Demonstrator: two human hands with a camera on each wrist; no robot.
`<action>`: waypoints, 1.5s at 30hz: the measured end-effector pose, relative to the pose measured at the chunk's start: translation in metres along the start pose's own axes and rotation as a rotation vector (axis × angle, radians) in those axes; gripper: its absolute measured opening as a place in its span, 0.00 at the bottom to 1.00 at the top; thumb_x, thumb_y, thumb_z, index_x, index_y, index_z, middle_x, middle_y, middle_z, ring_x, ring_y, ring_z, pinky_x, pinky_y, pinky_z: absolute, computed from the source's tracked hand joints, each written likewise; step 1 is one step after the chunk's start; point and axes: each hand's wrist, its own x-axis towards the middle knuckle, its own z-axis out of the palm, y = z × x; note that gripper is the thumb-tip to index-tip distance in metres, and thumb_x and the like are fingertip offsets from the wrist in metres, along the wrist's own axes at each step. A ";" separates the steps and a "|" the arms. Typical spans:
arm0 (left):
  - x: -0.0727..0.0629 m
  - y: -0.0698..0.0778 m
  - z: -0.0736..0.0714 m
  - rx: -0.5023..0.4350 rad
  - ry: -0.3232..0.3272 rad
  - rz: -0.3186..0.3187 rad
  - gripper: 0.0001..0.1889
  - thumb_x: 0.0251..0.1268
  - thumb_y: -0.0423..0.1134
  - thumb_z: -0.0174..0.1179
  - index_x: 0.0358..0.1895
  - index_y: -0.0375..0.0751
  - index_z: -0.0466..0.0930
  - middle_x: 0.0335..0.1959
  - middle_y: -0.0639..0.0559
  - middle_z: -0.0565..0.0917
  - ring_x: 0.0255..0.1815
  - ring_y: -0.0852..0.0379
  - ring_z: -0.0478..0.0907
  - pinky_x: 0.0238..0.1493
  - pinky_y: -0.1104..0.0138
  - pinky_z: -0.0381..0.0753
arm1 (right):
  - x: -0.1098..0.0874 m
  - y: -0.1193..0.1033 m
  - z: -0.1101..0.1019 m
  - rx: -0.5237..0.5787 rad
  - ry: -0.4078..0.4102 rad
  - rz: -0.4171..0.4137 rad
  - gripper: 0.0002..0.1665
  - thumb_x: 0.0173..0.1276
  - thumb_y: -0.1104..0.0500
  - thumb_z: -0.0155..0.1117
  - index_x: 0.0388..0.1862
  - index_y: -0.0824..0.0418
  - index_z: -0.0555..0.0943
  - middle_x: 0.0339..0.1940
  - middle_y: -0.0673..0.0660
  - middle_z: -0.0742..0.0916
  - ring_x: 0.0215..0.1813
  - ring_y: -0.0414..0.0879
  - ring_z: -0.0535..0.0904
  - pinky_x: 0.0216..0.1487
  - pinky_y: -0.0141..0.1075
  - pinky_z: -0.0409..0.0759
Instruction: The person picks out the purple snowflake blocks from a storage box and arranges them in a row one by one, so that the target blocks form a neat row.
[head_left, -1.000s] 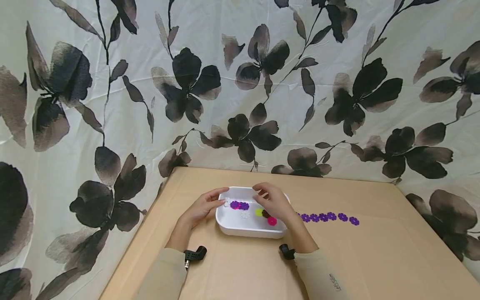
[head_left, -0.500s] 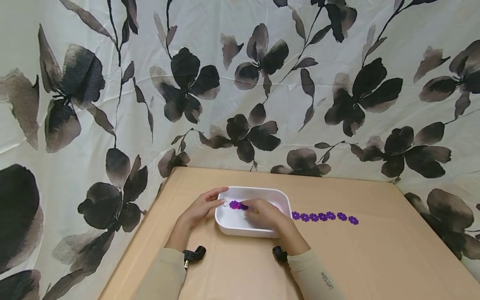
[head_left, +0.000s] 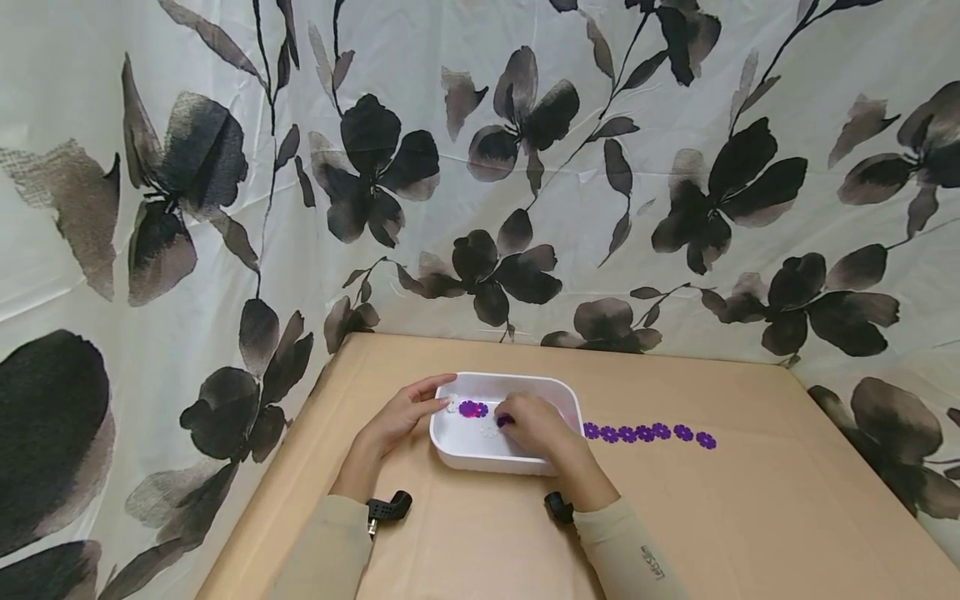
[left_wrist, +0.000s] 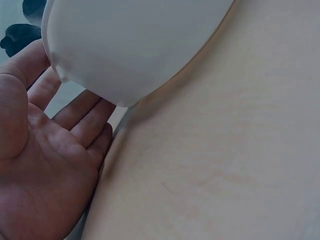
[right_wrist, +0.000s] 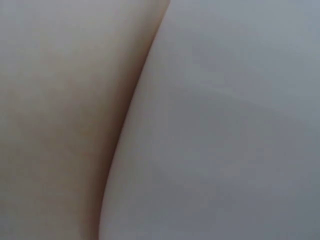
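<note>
My left hand (head_left: pixel 399 417) grips the left end of a white plastic tray (head_left: pixel 480 460), its thumb at the rim. In the left wrist view the fingers of the left hand (left_wrist: pixel 50 145) lie against the outside of the tray (left_wrist: pixel 135 45). Inside the tray, my right hand (head_left: pixel 538 427) pinches a dark purple flower-shaped disc (head_left: pixel 506 420). Left of it lie purple and pink flower discs (head_left: pixel 472 409) and a clear whitish one (head_left: pixel 490 432). The right hand covers the tray's right part. Only the tray's wall (right_wrist: pixel 215 130) and the table show in the right wrist view.
A row of several purple flower discs (head_left: pixel 646 433) lies on the tan table (head_left: pixel 750 517), starting close to the tray's right side. Behind the table hangs a white cloth (head_left: pixel 600 208) with dark printed flowers.
My right hand has lowered into the tray, moved left to the purple discs, then drawn slightly right with one of them. The left hand has stayed on the tray.
</note>
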 end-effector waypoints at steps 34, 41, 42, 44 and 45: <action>-0.007 -0.004 -0.011 -0.006 -0.034 -0.010 0.27 0.74 0.42 0.65 0.75 0.50 0.74 0.78 0.47 0.71 0.80 0.44 0.65 0.83 0.46 0.55 | -0.005 -0.013 -0.010 0.312 0.179 0.113 0.08 0.66 0.66 0.75 0.44 0.62 0.90 0.41 0.51 0.86 0.42 0.43 0.81 0.51 0.39 0.88; -0.008 -0.004 -0.013 -0.007 -0.047 -0.004 0.28 0.74 0.41 0.65 0.75 0.49 0.74 0.78 0.47 0.71 0.79 0.45 0.65 0.83 0.46 0.55 | -0.021 -0.002 -0.034 0.450 0.341 0.138 0.08 0.66 0.67 0.75 0.43 0.59 0.91 0.43 0.53 0.87 0.45 0.47 0.85 0.50 0.40 0.89; -0.009 -0.003 -0.014 -0.007 -0.047 -0.004 0.28 0.74 0.41 0.65 0.75 0.50 0.74 0.78 0.47 0.71 0.79 0.45 0.65 0.83 0.47 0.55 | -0.024 0.001 -0.038 0.463 0.359 0.144 0.08 0.66 0.67 0.75 0.43 0.59 0.91 0.44 0.53 0.88 0.45 0.48 0.86 0.50 0.40 0.89; -0.009 -0.003 -0.014 -0.010 -0.048 -0.004 0.28 0.74 0.41 0.65 0.74 0.49 0.74 0.78 0.48 0.71 0.80 0.45 0.65 0.83 0.47 0.55 | -0.030 0.010 -0.045 0.479 0.401 0.162 0.09 0.66 0.67 0.75 0.44 0.58 0.91 0.45 0.54 0.88 0.46 0.49 0.86 0.51 0.41 0.89; -0.009 -0.003 -0.014 -0.010 -0.049 -0.004 0.28 0.74 0.41 0.65 0.74 0.49 0.74 0.78 0.48 0.71 0.80 0.46 0.65 0.83 0.47 0.55 | -0.034 0.014 -0.048 0.481 0.421 0.170 0.09 0.66 0.67 0.75 0.44 0.58 0.91 0.46 0.54 0.89 0.47 0.50 0.87 0.51 0.43 0.89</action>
